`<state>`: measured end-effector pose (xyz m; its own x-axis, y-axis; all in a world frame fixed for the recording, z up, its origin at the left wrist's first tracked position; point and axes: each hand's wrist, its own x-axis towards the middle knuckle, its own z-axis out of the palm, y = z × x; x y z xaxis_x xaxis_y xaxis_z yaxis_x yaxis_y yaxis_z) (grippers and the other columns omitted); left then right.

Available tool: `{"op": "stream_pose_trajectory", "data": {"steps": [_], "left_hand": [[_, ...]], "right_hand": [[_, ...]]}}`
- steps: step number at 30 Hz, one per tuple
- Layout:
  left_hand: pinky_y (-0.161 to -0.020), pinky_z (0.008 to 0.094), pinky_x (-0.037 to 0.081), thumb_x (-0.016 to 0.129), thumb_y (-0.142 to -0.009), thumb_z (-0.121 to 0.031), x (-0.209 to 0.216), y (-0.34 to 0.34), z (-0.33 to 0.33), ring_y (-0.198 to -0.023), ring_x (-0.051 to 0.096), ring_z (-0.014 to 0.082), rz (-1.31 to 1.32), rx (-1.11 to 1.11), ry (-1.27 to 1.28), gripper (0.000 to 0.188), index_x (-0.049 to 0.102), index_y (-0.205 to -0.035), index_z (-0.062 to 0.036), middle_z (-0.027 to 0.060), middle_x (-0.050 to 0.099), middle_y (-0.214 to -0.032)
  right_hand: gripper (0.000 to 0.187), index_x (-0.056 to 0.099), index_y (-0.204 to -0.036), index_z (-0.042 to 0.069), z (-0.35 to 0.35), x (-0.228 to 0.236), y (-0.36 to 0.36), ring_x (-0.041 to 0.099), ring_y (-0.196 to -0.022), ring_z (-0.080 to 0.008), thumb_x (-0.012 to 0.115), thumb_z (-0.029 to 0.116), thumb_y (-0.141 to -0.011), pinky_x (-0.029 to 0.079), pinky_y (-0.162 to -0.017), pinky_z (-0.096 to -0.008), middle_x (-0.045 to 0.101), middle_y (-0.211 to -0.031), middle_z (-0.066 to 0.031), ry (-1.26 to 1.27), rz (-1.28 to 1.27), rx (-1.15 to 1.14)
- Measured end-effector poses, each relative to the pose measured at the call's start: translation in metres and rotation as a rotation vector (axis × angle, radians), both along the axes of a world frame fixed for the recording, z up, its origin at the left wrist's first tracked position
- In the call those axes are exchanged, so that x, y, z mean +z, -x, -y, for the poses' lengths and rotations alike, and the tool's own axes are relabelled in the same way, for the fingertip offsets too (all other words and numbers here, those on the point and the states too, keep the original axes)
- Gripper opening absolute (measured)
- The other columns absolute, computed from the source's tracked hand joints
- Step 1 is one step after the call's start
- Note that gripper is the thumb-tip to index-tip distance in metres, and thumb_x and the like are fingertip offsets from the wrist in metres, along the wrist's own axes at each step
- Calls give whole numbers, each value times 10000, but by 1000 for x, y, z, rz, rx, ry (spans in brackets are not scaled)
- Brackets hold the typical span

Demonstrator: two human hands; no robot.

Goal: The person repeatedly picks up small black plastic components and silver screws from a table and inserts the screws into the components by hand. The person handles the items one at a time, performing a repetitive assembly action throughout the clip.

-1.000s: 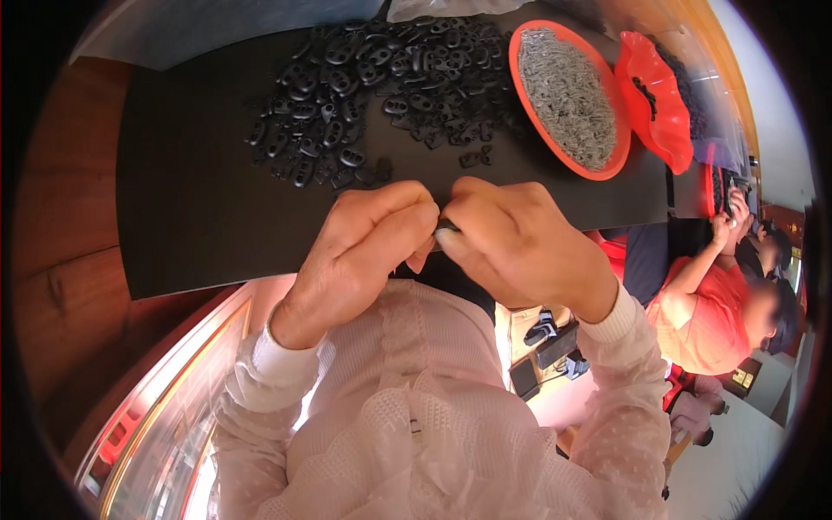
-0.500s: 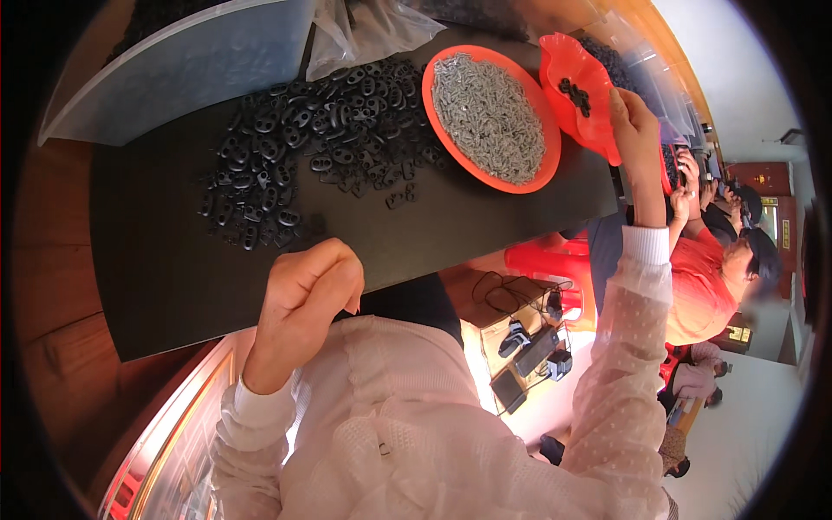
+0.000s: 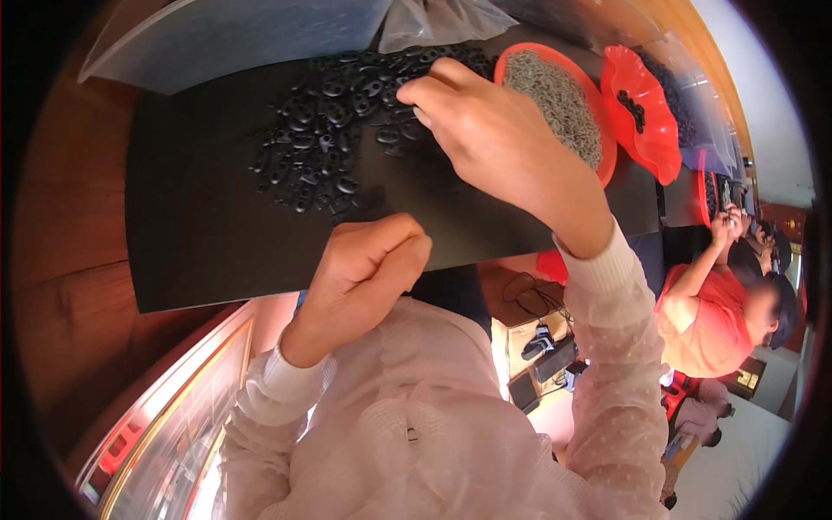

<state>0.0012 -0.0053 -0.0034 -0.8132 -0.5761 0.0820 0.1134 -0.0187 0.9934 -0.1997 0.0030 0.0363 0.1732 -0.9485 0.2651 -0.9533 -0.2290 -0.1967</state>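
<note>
My left hand [image 3: 371, 276] is closed near the front edge of the dark table, thumb pressed against curled fingers; whatever it holds is hidden. My right hand [image 3: 494, 139] reaches over the pile of black oval plastic pieces with two holes [image 3: 336, 111], which look like cord locks. Its fingertips are drawn together at the pile, and I cannot make out anything between them. Right of that hand stands an orange-red bowl [image 3: 608, 130] full of small grey metal pieces [image 3: 555, 97], possibly springs. Beyond it, a red wavy-rimmed dish [image 3: 660, 143] holds several small black pieces [image 3: 633, 113].
A large translucent bin [image 3: 234, 43] stands along the back left, beside a clear plastic bag [image 3: 442, 22]. Another clear container [image 3: 693, 95] with dark parts is at the far right. A person in an orange shirt [image 3: 711, 321] works farther right. Below the table lies a carton [image 3: 529, 347] with dark devices.
My right hand has let go of the red dish and moved left to the black pile. My left hand stays closed near the table edge. The whole view has shifted.
</note>
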Motion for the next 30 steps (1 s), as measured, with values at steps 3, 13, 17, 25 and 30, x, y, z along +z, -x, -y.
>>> {"op": "stream_pose_trajectory", "data": {"steps": [3, 13, 17, 25, 30], "left_hand": [[-463, 266, 317, 525, -906, -11, -1, 0, 0, -519, 343, 79, 11, -5, -3, 226, 435, -699, 11, 25, 391, -570], [-496, 253, 338, 481, -927, -35, -9, -2, 2, -545, 415, 73, -24, -45, 72, 201, 494, -730, 5, 14, 475, -606], [-488, 262, 318, 483, -925, -27, -4, -4, 2, -541, 384, 75, -8, -54, 49, 193, 482, -735, 4, 11, 440, -601], [-482, 258, 296, 486, -918, -21, -5, -3, 1, -545, 350, 62, -30, -25, 60, 186, 474, -734, 2, 2, 415, -603], [-477, 256, 293, 486, -911, -16, -5, -3, 0, -545, 351, 59, -37, -14, 54, 175, 478, -737, 4, -1, 418, -604]], "right_hand": [[153, 577, -876, 8, 17, -13, 0, 619, -718, -333, 594, -20, -727, 506, -592, -425, 551, -860, -130, 28, -117, -22], [127, 556, -823, 19, -4, -6, -15, 621, -724, -301, 613, 6, -710, 512, -553, -397, 532, -838, -111, 10, -148, 4], [173, 572, -956, 39, -3, -12, -25, 597, -663, -323, 645, 59, -800, 477, -530, -406, 536, -894, -90, -38, -81, 89], [216, 572, -974, 39, -2, -13, -22, 602, -676, -322, 677, 79, -789, 478, -553, -405, 543, -903, -99, -77, -98, 34], [216, 574, -966, 41, -9, -9, -19, 606, -676, -320, 682, 77, -782, 474, -537, -404, 551, -892, -98, -93, -100, 25]]}}
